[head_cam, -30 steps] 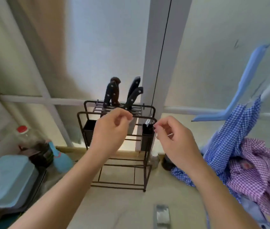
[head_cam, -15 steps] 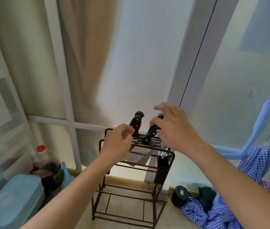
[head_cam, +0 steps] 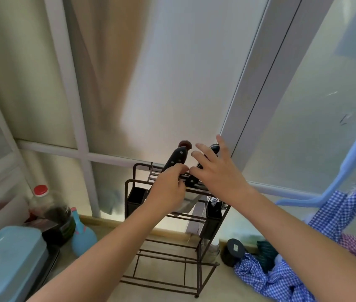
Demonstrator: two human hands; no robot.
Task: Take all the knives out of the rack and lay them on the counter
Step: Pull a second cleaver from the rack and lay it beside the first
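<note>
Both hands reach over the dark wire knife rack point(head_cam: 133, 192) on the counter point(head_cam: 98, 267). The left hand point(head_cam: 168, 190) is curled, fingertips beside a black riveted knife handle point(head_cam: 176, 159). The right hand point(head_cam: 218, 173) is spread, fingers point(head_cam: 203, 149) over another black handle point(head_cam: 192, 180) just below them.

A red-capped bottle point(head_cam: 48, 205) stands left beside a blue container point(head_cam: 9, 258); blue checked cloth point(head_cam: 281, 277) lies right, near a blue hanger point(head_cam: 336, 177).

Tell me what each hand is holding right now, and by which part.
Neither has a clear hold yet. The left hand is curled at the rack top beside a black knife handle; the right hand, fingers spread, is against another handle.
</note>
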